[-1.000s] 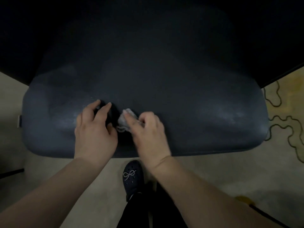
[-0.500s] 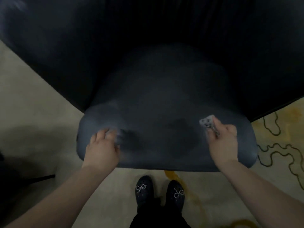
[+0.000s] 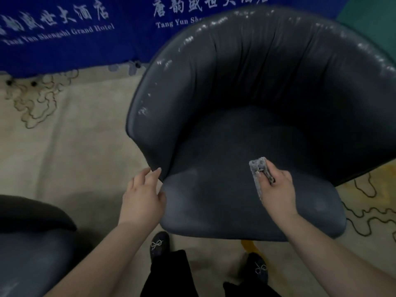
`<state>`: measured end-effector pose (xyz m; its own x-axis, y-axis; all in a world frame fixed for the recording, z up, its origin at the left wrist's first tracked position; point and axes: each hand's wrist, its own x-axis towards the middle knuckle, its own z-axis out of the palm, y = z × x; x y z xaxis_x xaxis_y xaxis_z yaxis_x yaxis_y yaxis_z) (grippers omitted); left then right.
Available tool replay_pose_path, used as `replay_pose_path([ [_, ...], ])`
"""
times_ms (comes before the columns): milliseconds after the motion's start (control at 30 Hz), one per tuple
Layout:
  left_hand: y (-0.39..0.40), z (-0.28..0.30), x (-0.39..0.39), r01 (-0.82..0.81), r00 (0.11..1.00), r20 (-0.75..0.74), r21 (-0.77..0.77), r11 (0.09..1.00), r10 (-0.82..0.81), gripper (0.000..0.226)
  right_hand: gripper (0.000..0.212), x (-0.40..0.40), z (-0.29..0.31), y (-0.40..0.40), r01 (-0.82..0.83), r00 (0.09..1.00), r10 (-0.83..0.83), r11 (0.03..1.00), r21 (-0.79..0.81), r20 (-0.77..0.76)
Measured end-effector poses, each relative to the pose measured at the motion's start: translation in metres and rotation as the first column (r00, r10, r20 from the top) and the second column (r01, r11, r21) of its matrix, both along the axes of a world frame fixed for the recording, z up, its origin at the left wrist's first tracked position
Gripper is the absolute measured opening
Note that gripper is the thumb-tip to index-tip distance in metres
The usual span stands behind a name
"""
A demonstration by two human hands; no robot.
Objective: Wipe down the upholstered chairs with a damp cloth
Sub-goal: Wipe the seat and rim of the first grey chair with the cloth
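Since a moment ago our view has lifted from the seat to take in the whole chair [image 3: 267, 86], and our hands have spread wide apart. Our right hand [image 3: 278, 194] pinches the folded damp cloth [image 3: 258, 172] over the seat's front right area; whether it touches the upholstery we cannot tell. Our left hand [image 3: 142, 196], fingers relaxed, rests at the seat's front left corner by the arm's edge. The flaking top rim could shed more if we rub it hard.
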<state>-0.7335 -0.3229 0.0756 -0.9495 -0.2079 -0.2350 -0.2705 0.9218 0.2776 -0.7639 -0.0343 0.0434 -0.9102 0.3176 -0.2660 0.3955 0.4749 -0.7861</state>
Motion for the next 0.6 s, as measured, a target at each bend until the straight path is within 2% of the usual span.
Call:
replay_pose_path([
  [167, -0.063, 0.029, -0.042, 0.098, 0.995, -0.031, 0.051, 0.994, -0.097, 0.057, 0.039, -0.023, 0.023, -0.062, 0.122, 0.993, -0.122, 0.992, -0.036, 0.001],
  [367, -0.101, 0.062, -0.098, 0.256, 0.965, -0.084, 0.080, 0.963, -0.250, 0.056, 0.038, -0.054, 0.045, -0.108, 0.196, 0.979, -0.200, 0.977, -0.086, -0.039],
  [600, -0.111, 0.074, -0.157, 0.242, 0.969, 0.006, 0.211, 0.947, -0.248, 0.059, 0.038, -0.078, 0.070, -0.132, 0.220, 0.974, -0.225, 0.968, -0.124, -0.029],
])
